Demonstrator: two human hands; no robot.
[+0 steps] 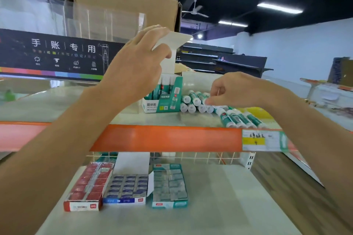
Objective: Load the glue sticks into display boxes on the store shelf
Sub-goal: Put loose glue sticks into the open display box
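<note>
Left hand point(142, 63) pinches white lid flap point(172, 41) of display box point(162, 99), hiding box's left side. Right hand point(232, 89) fingertips pinch glue stick point(205, 100) from loose pile point(229, 114) beneath; grip partly hidden.

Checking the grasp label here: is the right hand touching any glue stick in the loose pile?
Touching. The head view shows the right hand pinching the white cap of one glue stick atop the pile, beside the display box.
</note>
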